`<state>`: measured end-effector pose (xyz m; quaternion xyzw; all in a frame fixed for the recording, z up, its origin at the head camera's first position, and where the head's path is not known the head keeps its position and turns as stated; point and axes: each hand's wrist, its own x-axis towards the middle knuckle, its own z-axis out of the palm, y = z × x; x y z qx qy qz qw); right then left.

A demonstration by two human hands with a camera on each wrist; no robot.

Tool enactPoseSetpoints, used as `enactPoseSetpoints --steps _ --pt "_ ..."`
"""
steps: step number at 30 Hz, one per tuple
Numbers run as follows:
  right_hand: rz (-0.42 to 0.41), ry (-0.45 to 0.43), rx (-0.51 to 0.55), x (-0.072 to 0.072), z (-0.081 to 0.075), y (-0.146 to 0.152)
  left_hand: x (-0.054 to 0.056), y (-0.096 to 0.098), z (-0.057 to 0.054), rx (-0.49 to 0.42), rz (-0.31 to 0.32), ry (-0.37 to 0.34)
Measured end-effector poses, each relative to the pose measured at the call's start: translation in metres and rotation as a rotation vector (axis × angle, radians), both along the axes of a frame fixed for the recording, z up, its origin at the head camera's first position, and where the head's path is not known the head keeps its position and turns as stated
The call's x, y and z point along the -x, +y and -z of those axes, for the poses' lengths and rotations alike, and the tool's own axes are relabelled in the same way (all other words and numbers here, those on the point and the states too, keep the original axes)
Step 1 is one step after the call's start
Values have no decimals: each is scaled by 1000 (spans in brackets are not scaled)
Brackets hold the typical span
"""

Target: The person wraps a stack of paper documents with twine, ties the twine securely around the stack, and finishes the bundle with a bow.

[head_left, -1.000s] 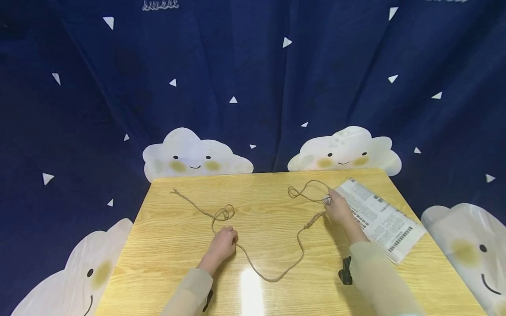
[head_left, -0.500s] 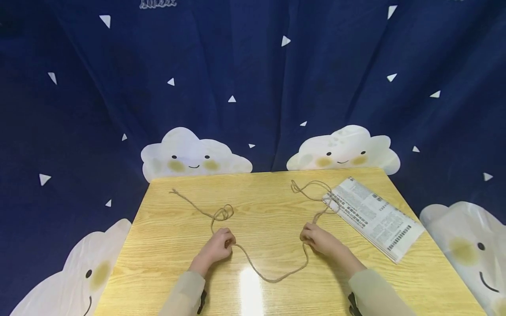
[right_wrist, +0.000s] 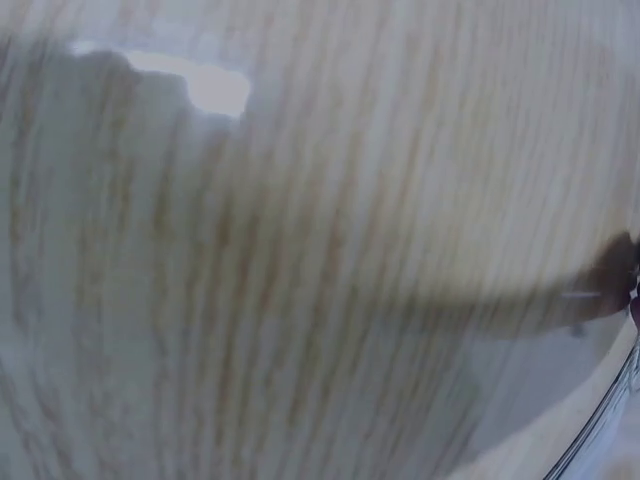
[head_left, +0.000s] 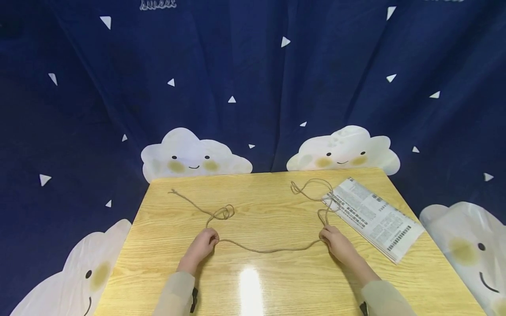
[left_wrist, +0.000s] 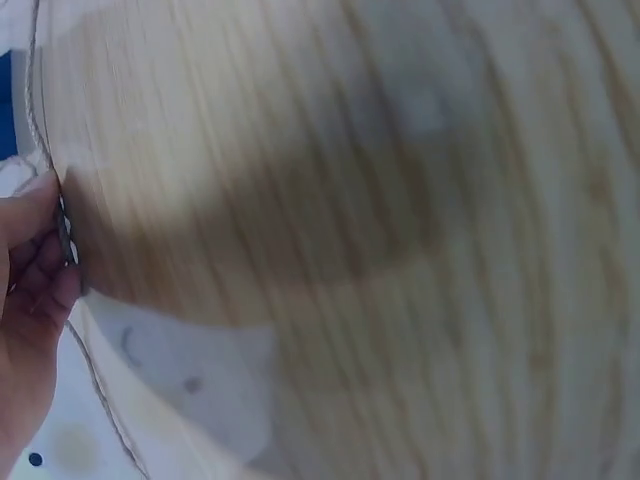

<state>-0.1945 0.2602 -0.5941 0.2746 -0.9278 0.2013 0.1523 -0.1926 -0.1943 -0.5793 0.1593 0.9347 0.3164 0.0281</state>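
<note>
A thin brown rope runs across the table between both hands, sagging slightly toward the near side. My left hand pinches it on the left, and beyond that hand lie a small loose coil and a frayed end. In the left wrist view the left hand has thumb and fingers on the rope. On the right, my right hand grips the rope, with more loops stretching away behind it. The right wrist view shows mostly table and barely an edge of that hand.
A folded newspaper lies at the right of the wooden table, and part of the rope overlaps its far left corner. A dark blue curtain with clouds hangs behind the table.
My right hand left the rope by the newspaper, took it nearer, then moved right. The left hand has shifted left. The sagging stretch between them is now straighter and farther from me.
</note>
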Motion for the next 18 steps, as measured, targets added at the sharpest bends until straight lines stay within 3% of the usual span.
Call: enactPoseSetpoints --steps 5,9,18 --pt "58 -6 36 -2 3 5 1 -6 1 -4 -81 -15" --pt "79 -2 47 -3 3 5 2 -7 1 -4 -93 -16" --pt "48 -1 54 -6 0 -10 2 -10 -3 52 -218 12"
